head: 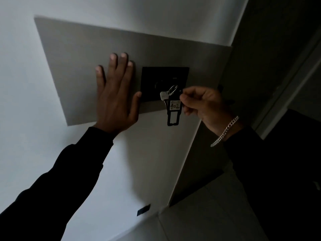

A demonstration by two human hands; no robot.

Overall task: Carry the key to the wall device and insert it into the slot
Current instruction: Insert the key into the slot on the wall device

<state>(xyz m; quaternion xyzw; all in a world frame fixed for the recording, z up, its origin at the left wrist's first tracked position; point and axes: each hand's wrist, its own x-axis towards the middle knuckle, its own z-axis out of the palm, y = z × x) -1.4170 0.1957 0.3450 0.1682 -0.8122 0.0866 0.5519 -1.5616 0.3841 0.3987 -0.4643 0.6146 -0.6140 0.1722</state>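
A black square wall device (152, 79) is mounted on a grey panel (83, 70) on the white wall. My right hand (201, 103) pinches a black key tag (173, 111) labelled 402, with a silver key (163, 96) and a metal ring (173, 89) hanging at its top. The tag hangs in front of the device's lower right part. My left hand (115, 98) lies flat on the grey panel, fingers spread, thumb touching the device's left edge. I cannot make out the slot in the dim light.
The wall ends in a corner (189, 153) just right of the device, with a dark door frame (286, 84) beyond. A small dark outlet (143, 209) sits low on the wall. Pale floor tiles (199, 214) lie below.
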